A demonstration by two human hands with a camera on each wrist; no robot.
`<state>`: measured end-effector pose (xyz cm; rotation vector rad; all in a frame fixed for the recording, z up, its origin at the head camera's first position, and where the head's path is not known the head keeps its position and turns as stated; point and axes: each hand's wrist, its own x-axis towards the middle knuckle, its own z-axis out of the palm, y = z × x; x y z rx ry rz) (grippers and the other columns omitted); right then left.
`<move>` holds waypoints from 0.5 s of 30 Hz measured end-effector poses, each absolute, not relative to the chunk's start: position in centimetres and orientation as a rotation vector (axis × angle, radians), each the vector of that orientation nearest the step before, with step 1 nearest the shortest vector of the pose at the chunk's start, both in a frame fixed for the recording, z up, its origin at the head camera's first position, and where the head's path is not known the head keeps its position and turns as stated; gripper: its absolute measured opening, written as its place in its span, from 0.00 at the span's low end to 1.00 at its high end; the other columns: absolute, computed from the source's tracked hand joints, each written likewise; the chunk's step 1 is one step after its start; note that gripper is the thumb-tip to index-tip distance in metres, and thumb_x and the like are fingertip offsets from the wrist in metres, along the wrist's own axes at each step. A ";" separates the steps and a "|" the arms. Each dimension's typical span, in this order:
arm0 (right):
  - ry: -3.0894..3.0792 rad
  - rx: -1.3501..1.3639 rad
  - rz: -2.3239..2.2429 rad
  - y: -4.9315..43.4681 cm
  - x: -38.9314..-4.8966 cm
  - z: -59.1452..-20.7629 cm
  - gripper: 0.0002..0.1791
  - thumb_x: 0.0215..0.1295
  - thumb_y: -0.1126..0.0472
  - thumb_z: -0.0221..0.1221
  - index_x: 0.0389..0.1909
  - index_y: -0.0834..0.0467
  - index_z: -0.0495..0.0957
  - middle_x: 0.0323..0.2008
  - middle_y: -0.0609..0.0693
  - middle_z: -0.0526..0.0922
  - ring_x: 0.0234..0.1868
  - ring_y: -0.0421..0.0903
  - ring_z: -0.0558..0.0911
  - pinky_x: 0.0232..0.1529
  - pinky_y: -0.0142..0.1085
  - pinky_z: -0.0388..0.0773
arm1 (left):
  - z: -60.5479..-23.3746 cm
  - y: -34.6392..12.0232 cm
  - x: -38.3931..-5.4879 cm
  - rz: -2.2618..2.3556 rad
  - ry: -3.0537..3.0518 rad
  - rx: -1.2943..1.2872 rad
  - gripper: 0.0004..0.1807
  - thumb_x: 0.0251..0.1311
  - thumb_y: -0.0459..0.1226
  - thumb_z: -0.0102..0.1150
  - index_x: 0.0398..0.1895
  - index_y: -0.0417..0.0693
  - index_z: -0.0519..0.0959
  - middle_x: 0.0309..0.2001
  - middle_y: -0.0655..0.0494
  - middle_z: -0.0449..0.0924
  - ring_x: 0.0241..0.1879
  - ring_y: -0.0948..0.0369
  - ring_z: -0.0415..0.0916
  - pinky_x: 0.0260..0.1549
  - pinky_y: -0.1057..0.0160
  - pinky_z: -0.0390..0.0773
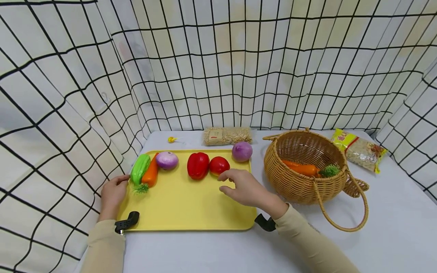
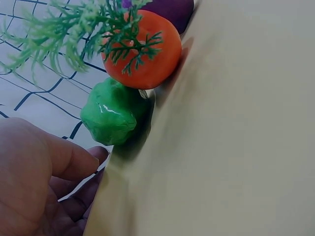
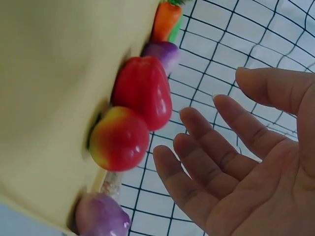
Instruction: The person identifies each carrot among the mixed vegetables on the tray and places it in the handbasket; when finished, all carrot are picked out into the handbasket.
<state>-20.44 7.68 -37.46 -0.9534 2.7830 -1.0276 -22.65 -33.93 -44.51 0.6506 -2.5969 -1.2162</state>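
My left hand (image 1: 113, 192) is at the left rim of the yellow tray (image 1: 191, 212), its relaxed fingers touching the rim beside a green pepper (image 1: 140, 169). Next to that pepper lie a carrot (image 1: 151, 172) with a leafy top and a purple onion (image 1: 167, 160). My right hand (image 1: 244, 186) hovers over the tray's right side, fingers loosely bent and holding nothing. It is nearest to a round red fruit with a yellow patch, like an apple (image 3: 119, 139). This fruit touches a red bell pepper (image 1: 198, 166). Another purple onion (image 1: 242, 151) sits at the back right corner.
Right of the tray stands a wicker basket (image 1: 290, 186) with a carrot (image 1: 304, 168) inside; its handle hangs toward me. Behind the tray lies a clear bag of grain (image 1: 228, 136), and a small yellow item (image 1: 172, 139). A yellow-ended bag (image 1: 360, 151) is behind the basket.
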 end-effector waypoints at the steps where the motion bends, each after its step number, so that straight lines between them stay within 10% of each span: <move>1: 2.772 -0.964 -1.024 7.5 -20.4 -37.7 0.13 0.65 0.59 0.63 0.49 0.55 0.81 0.47 0.47 0.84 0.49 0.50 0.79 0.52 0.42 0.76 | -44.5 -34.0 -22.6 -1.208 -2.600 0.650 0.23 0.71 0.38 0.40 0.63 0.37 0.73 0.64 0.37 0.70 0.65 0.42 0.64 0.60 0.46 0.65; 15: 2.653 -1.068 -0.983 4.5 -20.7 -37.7 0.14 0.65 0.56 0.63 0.50 0.54 0.81 0.50 0.49 0.82 0.49 0.52 0.79 0.50 0.37 0.75 | -44.5 -33.8 -22.9 -1.214 -2.611 0.651 0.23 0.72 0.38 0.39 0.64 0.37 0.72 0.65 0.36 0.69 0.64 0.42 0.63 0.59 0.46 0.65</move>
